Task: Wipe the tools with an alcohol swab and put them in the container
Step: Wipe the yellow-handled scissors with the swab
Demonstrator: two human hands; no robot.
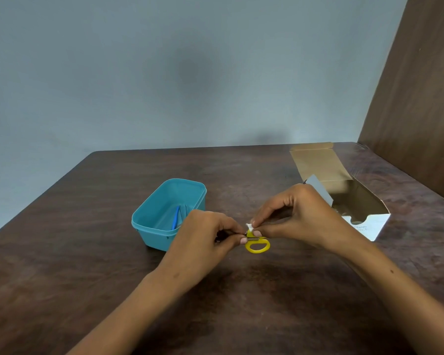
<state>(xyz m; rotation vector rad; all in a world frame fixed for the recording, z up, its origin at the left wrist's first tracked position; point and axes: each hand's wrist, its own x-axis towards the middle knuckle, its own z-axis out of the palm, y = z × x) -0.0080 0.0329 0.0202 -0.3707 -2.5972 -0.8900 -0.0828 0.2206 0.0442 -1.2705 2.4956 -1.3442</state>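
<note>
Now the left hand (pixel 210 234) grips the yellow-handled scissors (pixel 257 245) just above the worktop (pixel 87 265) while the right hand (pixel 292 213) pinches the swab (pixel 249 227); rub along each blade, then drop them into the teal container (pixel 149 231) alongside.

Setting: a plain indoor room, most likely domestic or a simple office; the exact type cannot be told. Evidence: a dark brown wood-grain table (pixel 241 303) fills the lower view and stands against a bare, matt grey-blue painted wall (pixel 164 73) at 12 o'clock. A brown wood-laminate panel (pixel 420 111) rises at 2 o'clock along the table's right edge. No fixtures, signage or equipment are visible to narrow it further.
</note>
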